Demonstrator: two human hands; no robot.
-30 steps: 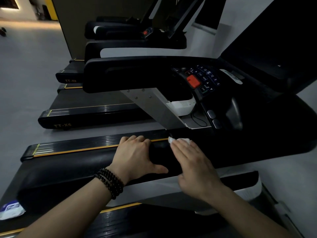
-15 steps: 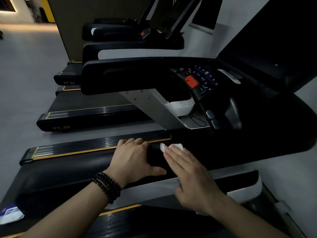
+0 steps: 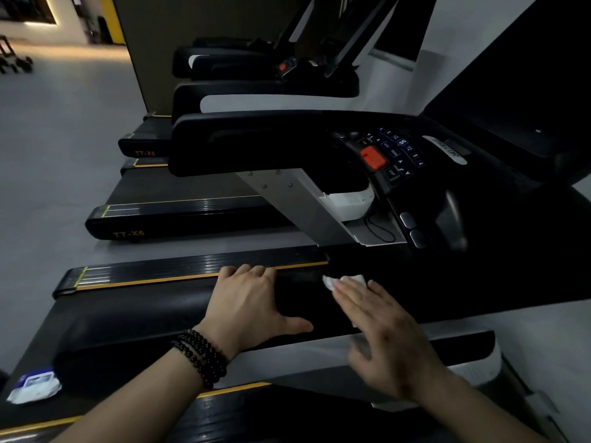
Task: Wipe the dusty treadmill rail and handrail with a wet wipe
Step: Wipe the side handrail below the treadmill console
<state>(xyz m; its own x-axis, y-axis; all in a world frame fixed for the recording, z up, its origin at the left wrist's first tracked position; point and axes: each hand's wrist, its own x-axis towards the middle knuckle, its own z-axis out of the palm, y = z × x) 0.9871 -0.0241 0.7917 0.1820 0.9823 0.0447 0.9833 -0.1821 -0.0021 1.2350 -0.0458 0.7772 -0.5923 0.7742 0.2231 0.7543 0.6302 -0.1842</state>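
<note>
A broad black handrail (image 3: 144, 321) of the treadmill runs across the lower part of the head view. My left hand (image 3: 252, 302), with a black bead bracelet at the wrist, rests on top of it, fingertips at its far edge and thumb spread toward me. To its right, my right hand (image 3: 380, 327) lies flat with straight fingers and presses a white wet wipe (image 3: 348, 279) onto the handrail; only the wipe's far edge shows beyond my fingertips. Beyond the handrail lies the black side rail (image 3: 160, 270) with a yellow stripe.
A blue and white wipe pack (image 3: 33, 386) lies at the lower left. The console (image 3: 393, 158) with an orange-red button sits ahead on the right, beside the far handrail (image 3: 240, 142). More treadmills (image 3: 179, 215) stand in a row to the left on grey floor.
My right hand slid the wipe a little left toward my left hand, then back to the right along the handrail. My left hand stayed in place.
</note>
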